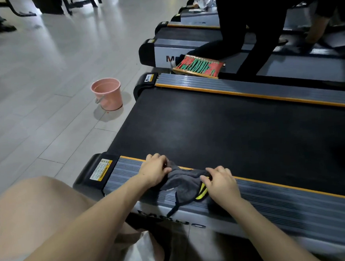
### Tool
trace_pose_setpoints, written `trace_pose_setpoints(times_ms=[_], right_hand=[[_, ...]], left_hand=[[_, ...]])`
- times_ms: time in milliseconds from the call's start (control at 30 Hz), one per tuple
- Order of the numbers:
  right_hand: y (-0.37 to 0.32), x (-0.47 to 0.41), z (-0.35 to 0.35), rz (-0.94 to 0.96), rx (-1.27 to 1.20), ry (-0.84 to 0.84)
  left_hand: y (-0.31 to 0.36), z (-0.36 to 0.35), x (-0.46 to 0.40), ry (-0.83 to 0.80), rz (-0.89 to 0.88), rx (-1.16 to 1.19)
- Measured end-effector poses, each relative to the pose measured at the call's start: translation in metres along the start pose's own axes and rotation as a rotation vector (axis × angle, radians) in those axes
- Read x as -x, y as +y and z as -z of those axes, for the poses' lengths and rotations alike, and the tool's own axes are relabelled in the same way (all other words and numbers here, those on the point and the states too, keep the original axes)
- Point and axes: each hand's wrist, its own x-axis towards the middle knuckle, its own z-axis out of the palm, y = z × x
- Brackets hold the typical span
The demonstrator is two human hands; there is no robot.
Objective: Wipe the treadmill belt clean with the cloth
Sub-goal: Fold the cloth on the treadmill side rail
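A dark grey cloth (183,183) with a yellow trim lies bunched on the near ribbed side rail (273,201) of the treadmill. My left hand (155,170) grips its left end and my right hand (221,180) grips its right end. The wide black belt (218,127) stretches beyond the hands, with faint dusty smears on it. An orange strip edges the belt on both sides.
A pink bucket (107,94) stands on the tiled floor left of the treadmill's end. A person in black kneels on the neighbouring treadmill (248,35), with a red and green brush-like object (199,66) beside them. My bare knee (31,209) is at the lower left.
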Motion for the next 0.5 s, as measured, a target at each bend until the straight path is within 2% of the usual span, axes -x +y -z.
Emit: trace_pose_setpoints(times_ms=[67,200,333,500], right_hand=[[-0.007,-0.002,0.004,-0.034,-0.013,-0.016],[-0.016,0.001,0.01,-0.071,-0.064,-0.03],[-0.017,0.003,0.019,-0.089,-0.181,-0.053],[-0.02,0.006,0.044,-0.085,-0.445,-0.011]], left_hand=[[0.001,-0.001,0.003,-0.026,-0.023,0.067],[0.002,0.003,0.008,-0.086,-0.034,0.03],[0.003,0.01,0.021,-0.014,-0.061,0.263],[-0.001,0.038,0.044,0.084,-0.056,0.575]])
